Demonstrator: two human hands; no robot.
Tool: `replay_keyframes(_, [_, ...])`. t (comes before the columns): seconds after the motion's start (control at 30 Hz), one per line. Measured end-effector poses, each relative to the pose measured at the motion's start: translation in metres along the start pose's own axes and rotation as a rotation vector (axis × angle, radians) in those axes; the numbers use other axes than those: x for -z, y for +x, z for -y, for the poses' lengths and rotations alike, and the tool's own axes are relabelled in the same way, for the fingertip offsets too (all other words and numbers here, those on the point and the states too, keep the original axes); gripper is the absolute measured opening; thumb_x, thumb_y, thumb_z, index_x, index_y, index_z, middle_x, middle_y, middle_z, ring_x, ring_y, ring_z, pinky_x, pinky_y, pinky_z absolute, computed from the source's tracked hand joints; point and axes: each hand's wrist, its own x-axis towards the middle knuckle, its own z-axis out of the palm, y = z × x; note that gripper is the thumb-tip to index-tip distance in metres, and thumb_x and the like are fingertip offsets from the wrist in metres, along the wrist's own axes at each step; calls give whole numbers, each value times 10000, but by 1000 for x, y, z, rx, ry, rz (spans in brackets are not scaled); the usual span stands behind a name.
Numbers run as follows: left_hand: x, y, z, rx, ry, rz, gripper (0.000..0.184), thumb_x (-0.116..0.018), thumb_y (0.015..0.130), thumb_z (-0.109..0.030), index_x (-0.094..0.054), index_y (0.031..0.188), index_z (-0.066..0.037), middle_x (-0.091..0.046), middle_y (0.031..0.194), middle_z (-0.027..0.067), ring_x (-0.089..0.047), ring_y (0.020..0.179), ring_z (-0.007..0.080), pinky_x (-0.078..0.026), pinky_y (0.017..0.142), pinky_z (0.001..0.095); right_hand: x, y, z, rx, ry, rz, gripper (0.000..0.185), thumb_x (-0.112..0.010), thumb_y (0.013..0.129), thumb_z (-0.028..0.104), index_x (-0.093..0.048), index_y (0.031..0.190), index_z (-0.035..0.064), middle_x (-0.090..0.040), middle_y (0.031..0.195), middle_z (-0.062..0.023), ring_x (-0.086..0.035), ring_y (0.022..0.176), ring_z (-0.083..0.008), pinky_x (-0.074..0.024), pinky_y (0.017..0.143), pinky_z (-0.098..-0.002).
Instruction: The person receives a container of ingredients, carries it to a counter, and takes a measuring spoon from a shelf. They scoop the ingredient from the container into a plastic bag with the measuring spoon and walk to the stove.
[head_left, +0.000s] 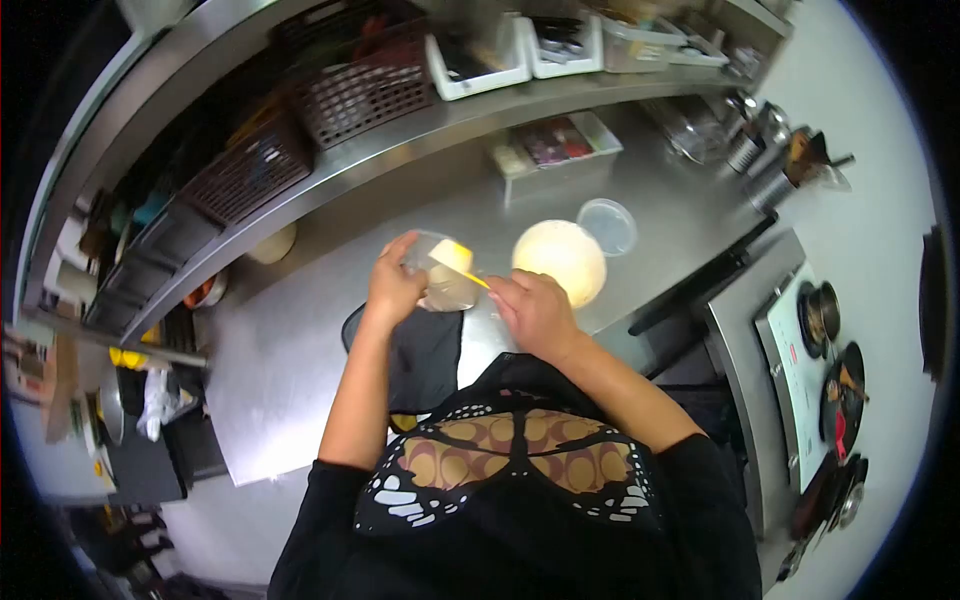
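My left hand (397, 285) grips a clear plastic container (458, 296) by its side, tilted over the steel counter. Something pale sits inside it, too blurred to make out. My right hand (536, 312) is closed on the thin yellow handle of a spatula (452, 256), whose white and yellow blade is at the container's mouth. Just beyond my right hand stands a round white tub (560, 250) with cream-coloured contents. A clear round lid (607, 227) lies beside the tub.
A dark cloth (425, 360) lies at the counter's front edge. Behind, a rectangular tub (560, 160) holds packets. Above runs a shelf with brown baskets (365, 95) and white bins (480, 72). To the right stands a stove (800, 370) with pans; utensil holders (770, 185) sit near the wall.
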Motion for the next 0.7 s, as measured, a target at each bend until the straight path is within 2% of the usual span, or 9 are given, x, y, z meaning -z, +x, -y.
replay_keyframes(0.07, [1, 5, 13, -89, 132, 7, 585, -542, 670, 25, -493, 1250, -21, -548, 1146, 144, -559, 614, 138, -492, 533, 270, 7, 3, 4, -234, 261, -122, 155, -597, 804, 111, -639, 919, 15, -584, 737, -135, -588, 697, -312, -471, 633, -378])
replay_keyframes(0.1, [1, 4, 3, 24, 4, 44, 590, -535, 674, 24, -486, 1259, -30, -565, 1113, 132, -553, 594, 127, -480, 518, 263, 7, 0, -2, -345, 394, -144, 169, -570, 832, 104, -643, 947, 4, -623, 807, -151, -606, 723, -285, -478, 640, -329])
replay_keyframes(0.13, [2, 3, -4, 142, -115, 96, 596, -528, 677, 24, -478, 1268, -40, -582, 1080, 120, -547, 574, 116, -467, 502, 256, 2, -8, -10, -459, 583, -176, 210, -555, 897, 155, -641, 1034, 21, -567, 717, -3, -468, 600, -68, -390, 535, -221])
replay_keyframes(0.17, [1, 5, 6, 109, -77, 76, 613, -516, 678, 38, -462, 1283, -48, -594, 1035, 107, -541, 555, 100, -447, 482, 242, 15, -7, -6, -583, 699, -168, 220, -557, 904, 174, -638, 1056, 37, -532, 699, 30, -427, 595, -38, -355, 518, -187])
replay_keyframes(0.2, [4, -1, -10, 143, -71, 135, 597, -497, 689, 57, -471, 1276, -45, -597, 1037, 105, -549, 582, 93, -448, 487, 228, 8, -17, -14, -565, 802, -288, 237, -557, 907, 190, -630, 1073, 37, -519, 674, 32, -420, 569, -39, -350, 492, -199])
replay_keyframes(0.23, [2, 1, 2, 113, -95, 127, 588, -484, 697, 73, -472, 1275, -34, -591, 1079, 99, -547, 604, 88, -448, 486, 227, 34, -19, -5, -752, 936, -241, 262, -567, 905, 216, -621, 1083, 32, -496, 651, 38, -412, 548, -32, -343, 480, -187])
replay_keyframes(0.3, [1, 7, 16, 81, -161, 187, 584, -469, 707, 85, -465, 1282, -19, -575, 1135, 98, -539, 621, 86, -444, 488, 222, 52, -41, -10, -885, 1196, -370, 288, -584, 895, 244, -617, 1087, 32, -496, 637, 39, -421, 529, -31, -343, 469, -173])
replay_keyframes(0.47, [6, 15, 16, 50, -216, 147, 557, -462, 726, 94, -462, 1276, 3, -568, 1113, 84, -492, 604, 73, -421, 501, 210, 119, -118, -2, -1044, 1174, -909, 281, -586, 893, 246, -595, 1088, 45, -494, 631, 31, -408, 510, -46, -331, 455, -179])
replay_keyframes(0.7, [10, 13, 29, 22, -202, 141, 550, -470, 736, 85, -471, 1277, -13, -567, 1103, 72, -468, 608, 63, -403, 509, 199, 201, -322, 29, -976, 804, -1670, 174, -557, 901, 186, -587, 1027, 69, -493, 620, 22, -410, 468, -53, -356, 418, -192])
